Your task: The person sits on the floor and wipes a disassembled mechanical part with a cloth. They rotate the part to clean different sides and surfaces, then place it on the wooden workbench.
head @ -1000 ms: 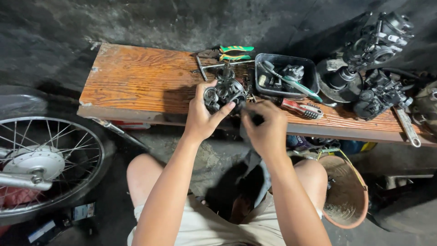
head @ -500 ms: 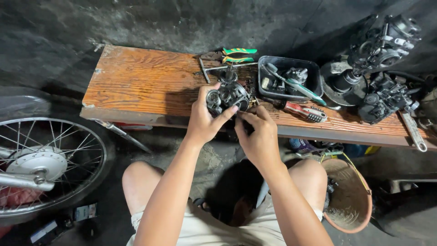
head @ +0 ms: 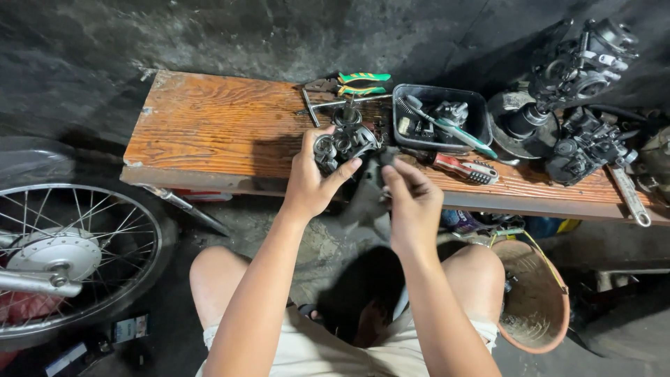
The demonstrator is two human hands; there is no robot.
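Gripped in the left hand [head: 310,183], just above the centre of the frame, is a grey metal carburettor [head: 343,143]; thumb and fingers are closed around its lower left side, and it is held over the front edge of the tabletop [head: 209,129]. Just right of it, the right hand [head: 412,199] is seen with fingertips pinched together on something small and dark; what is pinched cannot be told, as that spot is blurred. Behind the carburettor, at the far edge of the wooden tabletop, lie green-handled pliers [head: 359,82] and a metal T-handled tool [head: 328,105]. To the right, a black plastic tray [head: 476,112] is filled with small parts and a teal-handled tool. A red-handled screwdriver [head: 464,167] lies in front of the tray. Further carburettors [head: 583,105] are piled at the upper right. A spoked wheel [head: 70,251] is seen at lower left, and a worn orange bucket [head: 534,293] at lower right.
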